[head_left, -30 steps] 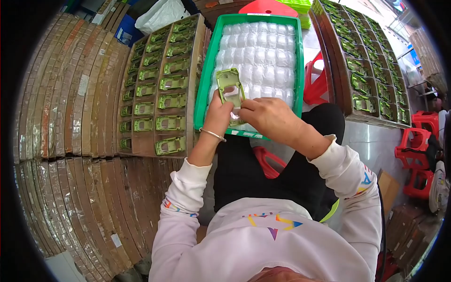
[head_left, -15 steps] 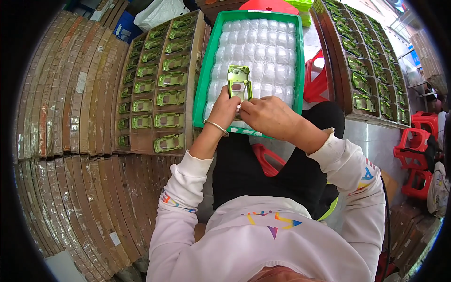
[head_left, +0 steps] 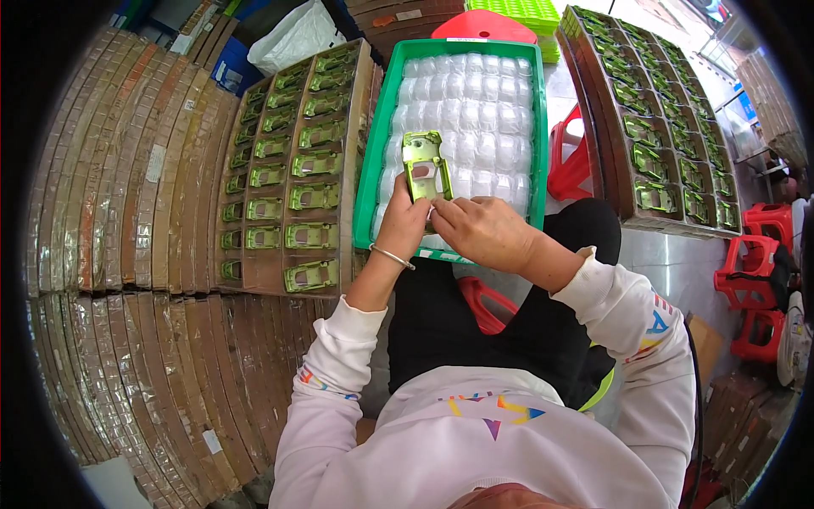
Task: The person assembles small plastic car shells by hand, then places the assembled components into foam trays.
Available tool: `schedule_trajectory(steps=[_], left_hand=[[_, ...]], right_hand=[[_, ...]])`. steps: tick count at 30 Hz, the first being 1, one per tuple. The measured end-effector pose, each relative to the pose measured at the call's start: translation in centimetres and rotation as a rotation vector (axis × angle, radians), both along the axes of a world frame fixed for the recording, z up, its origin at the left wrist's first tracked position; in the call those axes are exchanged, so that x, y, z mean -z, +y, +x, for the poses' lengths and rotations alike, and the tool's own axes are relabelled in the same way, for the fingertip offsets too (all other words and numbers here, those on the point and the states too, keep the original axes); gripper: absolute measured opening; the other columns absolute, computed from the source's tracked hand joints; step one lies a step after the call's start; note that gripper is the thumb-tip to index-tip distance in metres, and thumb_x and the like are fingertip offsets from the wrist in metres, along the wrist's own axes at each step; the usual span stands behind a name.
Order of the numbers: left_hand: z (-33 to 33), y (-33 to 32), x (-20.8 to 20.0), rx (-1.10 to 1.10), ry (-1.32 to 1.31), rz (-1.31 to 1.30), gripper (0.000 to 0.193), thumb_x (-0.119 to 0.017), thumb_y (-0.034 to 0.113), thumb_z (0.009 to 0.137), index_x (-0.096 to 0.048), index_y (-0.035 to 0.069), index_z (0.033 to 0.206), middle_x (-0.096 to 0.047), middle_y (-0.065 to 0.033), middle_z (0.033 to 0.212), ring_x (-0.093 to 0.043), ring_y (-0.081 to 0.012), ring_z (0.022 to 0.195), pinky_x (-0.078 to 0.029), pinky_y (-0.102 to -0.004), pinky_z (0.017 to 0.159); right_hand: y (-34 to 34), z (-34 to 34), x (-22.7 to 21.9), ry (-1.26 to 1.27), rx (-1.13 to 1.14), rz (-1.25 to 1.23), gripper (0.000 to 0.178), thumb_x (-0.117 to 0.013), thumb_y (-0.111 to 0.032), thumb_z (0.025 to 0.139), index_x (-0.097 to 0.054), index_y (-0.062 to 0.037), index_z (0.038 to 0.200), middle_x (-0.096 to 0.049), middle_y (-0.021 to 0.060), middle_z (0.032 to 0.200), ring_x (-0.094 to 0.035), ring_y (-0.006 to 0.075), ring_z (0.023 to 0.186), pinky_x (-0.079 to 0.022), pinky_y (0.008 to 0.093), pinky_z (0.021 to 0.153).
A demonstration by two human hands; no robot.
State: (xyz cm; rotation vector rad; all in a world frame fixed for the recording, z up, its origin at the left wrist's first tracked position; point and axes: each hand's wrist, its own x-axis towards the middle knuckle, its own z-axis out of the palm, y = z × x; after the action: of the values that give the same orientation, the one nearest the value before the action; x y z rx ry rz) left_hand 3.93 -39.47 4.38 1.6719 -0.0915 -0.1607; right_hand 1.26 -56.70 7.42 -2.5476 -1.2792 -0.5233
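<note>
Over the near half of a green tray (head_left: pixel 366 170), my left hand (head_left: pixel 402 219) grips a shiny green toy car body (head_left: pixel 424 151), held lengthwise with its far end up. My right hand (head_left: pixel 485 231) closes in from the right, fingertips pinched at the car body's near end. Whether a small part sits in that pinch is hidden. Beneath, rows of white wrapped pieces (head_left: pixel 479 119) fill the tray.
To the left stands a divided carton (head_left: pixel 292 280) of green car bodies; another carton (head_left: pixel 623 216) of them is at the right. Brown cardboard stacks (head_left: pixel 127 170) line the far left. Red stools (head_left: pixel 750 280) stand at the right, and one red stool (head_left: pixel 570 153) is beside the tray.
The whole scene sits a little lower in the picture. Both hands keep their hold at the car body, which has shifted slightly left against the tray.
</note>
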Motion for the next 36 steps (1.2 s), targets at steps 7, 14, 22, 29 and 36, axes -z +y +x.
schedule_trajectory(steps=[7,14,22,29,36], left_hand=[[-0.6,0.0,0.0,-0.062,0.013,-0.054,0.044,-0.047,0.000,0.086,-0.042,0.000,0.129,-0.058,-0.0114,0.109,-0.058,-0.0173,0.094,-0.048,-0.0282,0.082],[-1.4,-0.9,-3.7,-0.027,0.055,-0.135,0.046,-0.043,-0.002,0.089,-0.037,0.001,0.135,-0.054,-0.0131,0.118,-0.059,-0.0181,0.102,-0.053,-0.0300,0.082],[-2.5,-0.9,-2.6,0.025,-0.290,0.190,0.047,-0.044,-0.002,0.090,-0.035,-0.001,0.136,-0.055,-0.0119,0.118,-0.057,-0.0170,0.101,-0.049,-0.0298,0.083],[-3.9,-1.8,-4.5,-0.033,-0.033,0.177,0.047,-0.045,-0.003,0.088,-0.038,-0.001,0.135,-0.054,-0.0095,0.117,-0.054,-0.0157,0.100,-0.047,-0.0284,0.084],[-3.8,-1.8,-3.0,-0.063,-0.177,0.223,0.049,-0.045,-0.004,0.087,-0.039,-0.001,0.136,-0.053,-0.0096,0.118,-0.054,-0.0161,0.102,-0.046,-0.0287,0.086]], right_hand=[[0.5,0.5,-1.6,0.119,0.019,-0.074,0.017,-0.059,-0.011,0.075,-0.060,-0.0022,0.089,-0.062,0.0081,0.096,-0.065,0.0192,0.077,-0.054,0.0296,0.063],[-0.6,0.7,-2.4,0.392,0.175,0.621,0.022,-0.063,-0.006,0.081,-0.061,-0.0034,0.103,-0.061,0.0082,0.101,-0.066,0.0238,0.082,-0.054,0.0321,0.070],[1.8,0.7,-0.4,1.046,0.343,1.171,0.034,-0.065,-0.006,0.080,-0.059,0.0017,0.113,-0.065,0.0129,0.092,-0.065,0.0179,0.079,-0.052,0.0308,0.071],[2.1,0.1,0.1,1.029,0.350,1.174,0.031,-0.063,0.003,0.080,-0.060,0.0016,0.111,-0.063,0.0019,0.087,-0.058,0.0069,0.076,-0.047,0.0235,0.069],[2.9,0.0,1.0,0.968,0.441,1.162,0.029,-0.063,0.004,0.079,-0.062,0.0021,0.108,-0.063,0.0023,0.084,-0.057,0.0073,0.075,-0.047,0.0235,0.068]])
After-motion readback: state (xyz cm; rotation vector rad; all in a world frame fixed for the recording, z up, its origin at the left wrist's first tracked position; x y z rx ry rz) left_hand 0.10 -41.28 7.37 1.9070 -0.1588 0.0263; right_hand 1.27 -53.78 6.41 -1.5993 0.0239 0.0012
